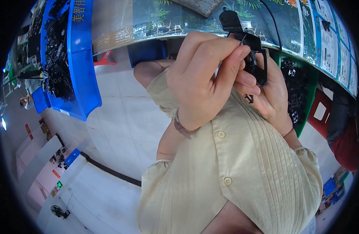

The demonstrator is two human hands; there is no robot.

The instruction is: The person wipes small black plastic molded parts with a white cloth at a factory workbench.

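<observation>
My right hand (274, 91) grips a black plastic part (231, 21) with a rounded tab at its far end and a frame-like body. From the left, my left hand (205, 72) comes up against the part. Its thumb and forefinger are pinched together on a thin dark pin-like piece (244, 39) beside the black part. Fingers of both hands cover much of the part's middle. A small black bracket-shaped piece (249, 98) shows just below the right fingers; whether it is joined to the part I cannot tell.
A blue bin (82, 74) full of black parts (56, 58) stands at the left. Beyond the hands runs a table edge with a patterned covering (144, 23), a cable (279, 29) and a flat board (201, 6). A green bin (310, 91) with more black parts is at the right.
</observation>
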